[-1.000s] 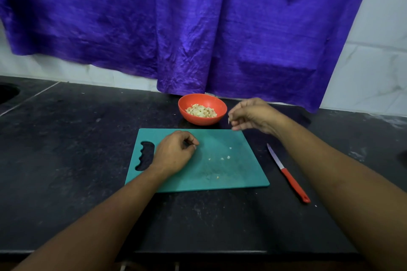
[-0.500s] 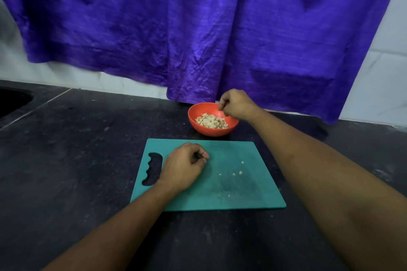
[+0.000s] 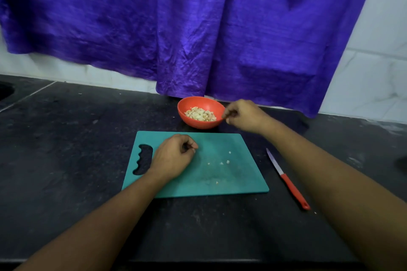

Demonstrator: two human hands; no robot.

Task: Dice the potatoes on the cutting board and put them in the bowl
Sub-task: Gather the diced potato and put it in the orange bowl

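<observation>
The left hand (image 3: pixel 174 158) rests on the teal plastic cutting board (image 3: pixel 237 180), its fingers curled into a loose fist with nothing visible inside. The right hand (image 3: pixel 244 115) hovers at the right rim of the orange-red round bowl (image 3: pixel 198 125), fingertips drawn together; whether they pinch a piece is too small to tell. Pale diced potato (image 3: pixel 200 114) fills the bowl's bottom, and a few potato bits (image 3: pixel 228 161) lie on the board. A red-handled knife (image 3: pixel 293 189) lies on the dark stone bench (image 3: pixel 66 138), right of the board. A purple cloth (image 3: pixel 198 28) hangs behind.

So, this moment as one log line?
left hand: curled on board | right hand: at bowl rim | potato bits: few on board | knife: on counter
</observation>
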